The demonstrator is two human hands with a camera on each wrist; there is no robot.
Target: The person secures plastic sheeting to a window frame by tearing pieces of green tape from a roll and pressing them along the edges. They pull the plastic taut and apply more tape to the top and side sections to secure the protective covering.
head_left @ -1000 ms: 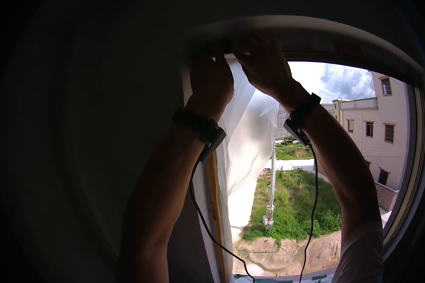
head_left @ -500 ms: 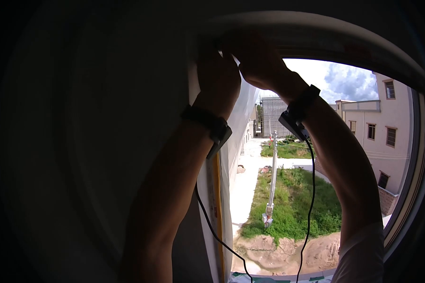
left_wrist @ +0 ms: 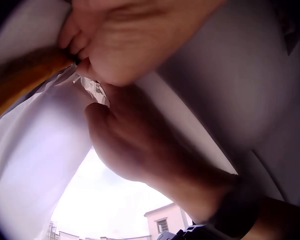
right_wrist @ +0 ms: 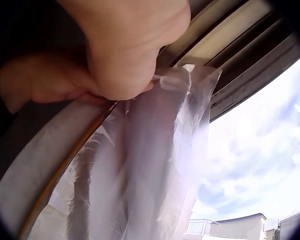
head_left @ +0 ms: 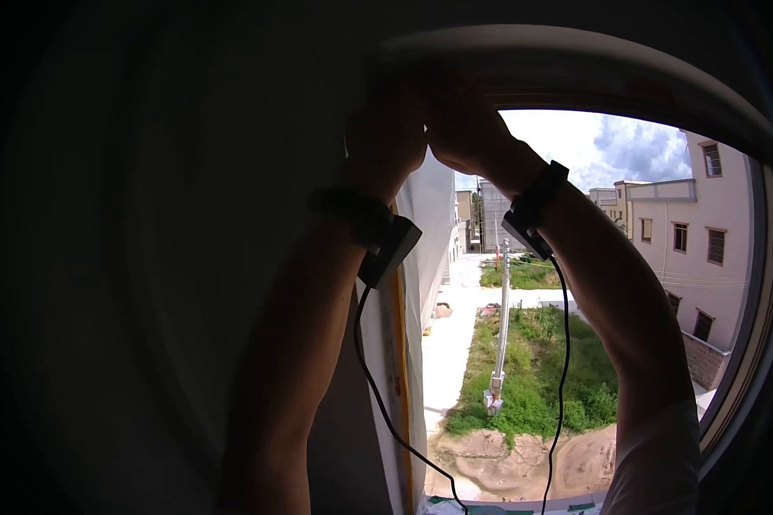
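Observation:
A thin, translucent plastic sheet (right_wrist: 150, 150) hangs crumpled from the window's upper left corner. In the head view my left hand (head_left: 385, 142) and right hand (head_left: 468, 129) meet at that corner, fingers lost in shadow. Up close in the left wrist view, curled fingers of my left hand (left_wrist: 135, 45) pinch the sheet's edge by a yellow-orange strip (left_wrist: 20, 82). The thumb of my right hand (left_wrist: 135, 130) lies against crinkled plastic just below. From the right wrist, my right hand (right_wrist: 125, 50) grips the sheet's top, my left hand (right_wrist: 50, 82) right behind it.
The window frame (head_left: 575, 81) curves along the top and right, with grooved tracks (right_wrist: 230, 45) overhead. Dark wall (head_left: 146, 257) fills the left. Black cables (head_left: 561, 369) dangle from both wrist cameras. Outside are a building (head_left: 696, 223), a pole (head_left: 502, 318) and grass (head_left: 558, 369).
The sheet, spread wide across the opening a second ago, now hangs narrow along the left side. My right hand has shifted slightly left, closer to my left hand.

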